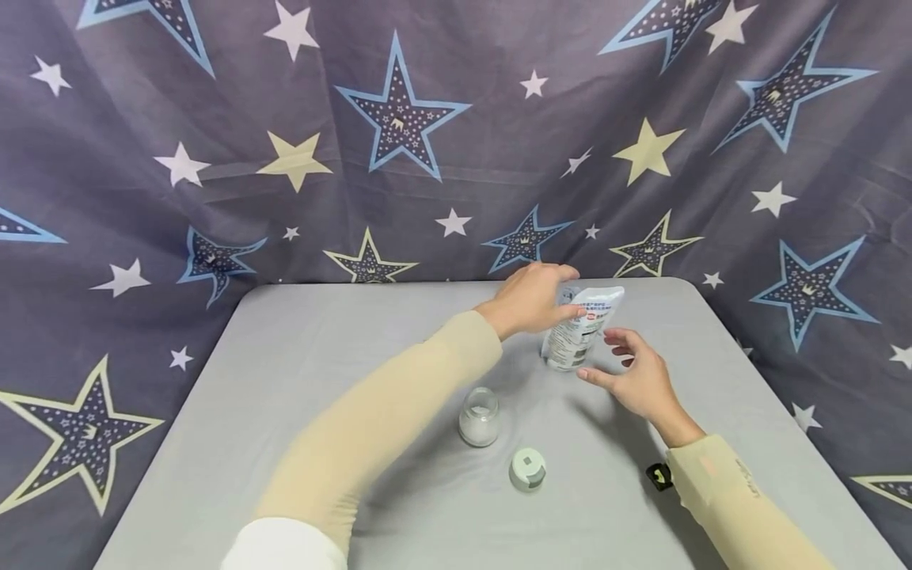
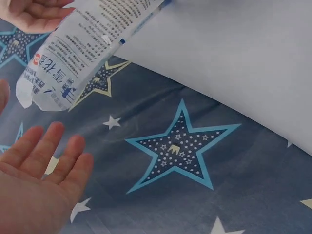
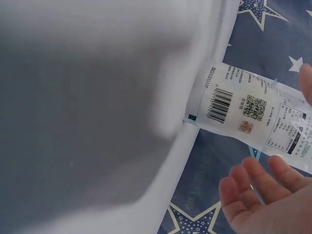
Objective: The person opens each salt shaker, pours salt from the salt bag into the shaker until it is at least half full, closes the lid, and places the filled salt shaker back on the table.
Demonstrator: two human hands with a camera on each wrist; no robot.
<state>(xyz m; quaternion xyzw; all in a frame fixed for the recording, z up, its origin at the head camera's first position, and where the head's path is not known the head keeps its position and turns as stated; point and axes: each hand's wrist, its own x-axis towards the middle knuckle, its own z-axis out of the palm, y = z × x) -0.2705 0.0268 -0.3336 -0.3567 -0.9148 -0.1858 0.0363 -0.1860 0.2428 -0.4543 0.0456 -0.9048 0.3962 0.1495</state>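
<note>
A printed plastic bag of salt (image 1: 575,336) stands on the table toward the far right, its torn-looking top leaning right. My left hand (image 1: 536,299) is at its upper left, the thumb overlapping the bag in the head view. In the left wrist view, that hand's fingers (image 2: 63,156) are spread and apart from the bag (image 2: 80,53). On the bag's right side, my right hand (image 1: 637,378) holds nothing, fingers loosely bent. The right wrist view shows its fingertips (image 3: 239,173) just beside the bag's barcode side (image 3: 253,109).
A small glass jar (image 1: 479,418) with white grains inside stands without a lid near the table's middle. Closer to me lies a pale green cap (image 1: 528,469). Behind the grey table (image 1: 306,348) hangs a star-patterned cloth (image 1: 456,142).
</note>
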